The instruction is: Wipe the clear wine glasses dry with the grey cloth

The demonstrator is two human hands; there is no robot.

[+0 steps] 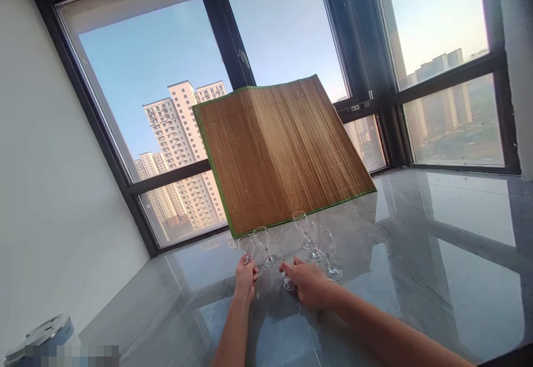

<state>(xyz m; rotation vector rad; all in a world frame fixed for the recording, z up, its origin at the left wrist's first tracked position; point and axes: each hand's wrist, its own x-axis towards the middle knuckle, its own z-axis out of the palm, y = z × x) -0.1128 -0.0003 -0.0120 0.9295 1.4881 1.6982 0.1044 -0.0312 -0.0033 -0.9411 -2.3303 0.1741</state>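
Note:
My left hand has its fingers closed around the stem of a small clear wine glass, whose bowl shows above the fingers. Just right of it another wine glass stands upright on its foot. My right hand is closed, with thumb and forefinger pinched on what looks like a further clear glass; its foot shows below the fingers and its bowl is hard to make out. Beyond my right hand three more wine glasses stand in a slanting row, the nearest wine glass closest to my wrist.
A brown bamboo mat with green edging leans upright against the windows behind the glasses. The grey glossy stone surface reflects the windows. At lower left is a lidded container, partly blurred out. A white wall closes the left side.

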